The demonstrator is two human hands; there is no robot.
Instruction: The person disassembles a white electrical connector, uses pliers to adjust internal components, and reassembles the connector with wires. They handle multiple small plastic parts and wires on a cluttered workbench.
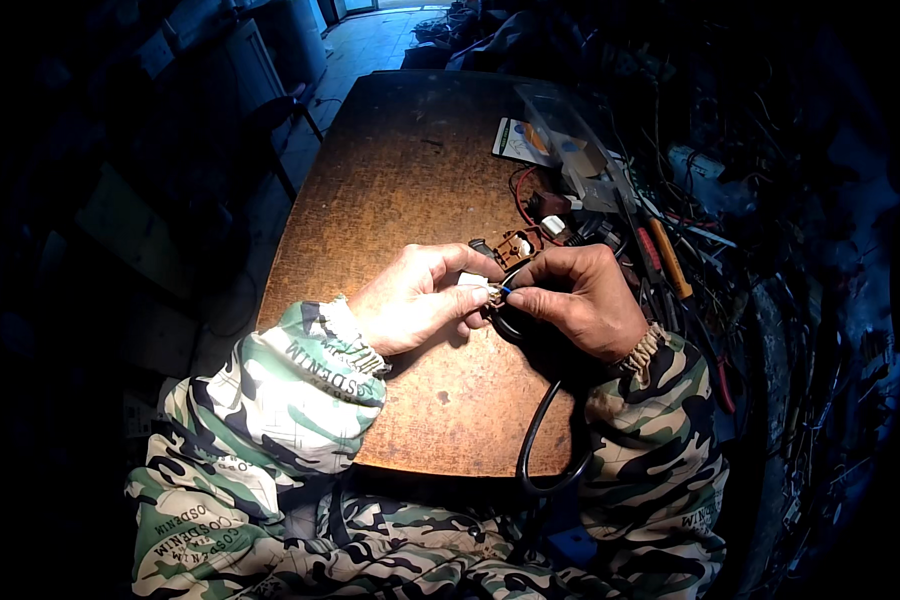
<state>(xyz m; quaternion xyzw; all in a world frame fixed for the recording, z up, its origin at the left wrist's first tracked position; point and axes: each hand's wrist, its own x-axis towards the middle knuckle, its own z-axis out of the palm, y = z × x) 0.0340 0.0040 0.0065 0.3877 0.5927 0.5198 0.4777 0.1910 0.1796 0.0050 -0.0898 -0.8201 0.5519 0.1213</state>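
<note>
My left hand (415, 305) is closed on a small white fitting (473, 280) with exposed terminals, near the middle of the wooden table. Beside it, my right hand (580, 295) pinches a thin blue wire (507, 291) at that fitting, thumb and forefinger together. A thick black cable (535, 430) runs from under my hands in a loop over the table's front edge. Just beyond my fingertips lies an opened brown plastic housing (520, 248). Whether the wire's end is inside the fitting, I cannot tell.
The worn table (370, 190) carries a printed card (518, 140), an orange-handled tool (670, 260), a red-handled tool (650, 245) and several loose parts along its right side. Tangled wires (750, 120) fill the dark right. A dark chair (285, 115) stands at the back left.
</note>
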